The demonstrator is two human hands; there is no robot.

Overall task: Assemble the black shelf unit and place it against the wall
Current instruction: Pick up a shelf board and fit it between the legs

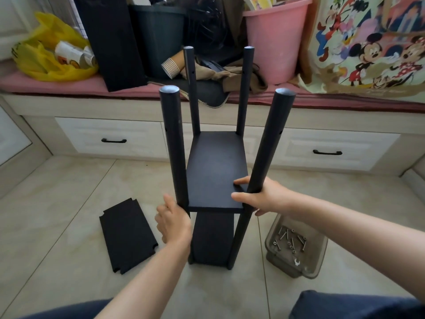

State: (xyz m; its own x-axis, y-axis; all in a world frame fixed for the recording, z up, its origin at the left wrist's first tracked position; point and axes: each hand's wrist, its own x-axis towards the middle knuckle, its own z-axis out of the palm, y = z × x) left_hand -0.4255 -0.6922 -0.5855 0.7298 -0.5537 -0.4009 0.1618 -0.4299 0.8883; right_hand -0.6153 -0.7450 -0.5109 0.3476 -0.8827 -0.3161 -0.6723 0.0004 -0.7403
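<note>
The black shelf unit stands upright on the tiled floor in front of me, with four round black posts and two boards fitted. Its upper board (216, 171) sits about midway up the posts; a lower board (212, 240) is near the floor. My left hand (173, 223) holds the near left post (173, 143) just under the upper board. My right hand (259, 195) grips the near right post (264, 157), thumb resting on the upper board. A loose black board (127, 234) with notched corners lies flat on the floor to the left.
A clear plastic tub (296, 246) of bolts and nuts with a small wrench sits on the floor at the right. Behind runs a window bench with drawers (112, 140), carrying another black board (110, 40), a pink bucket (274, 40), bags and cups. My knees are at the bottom edge.
</note>
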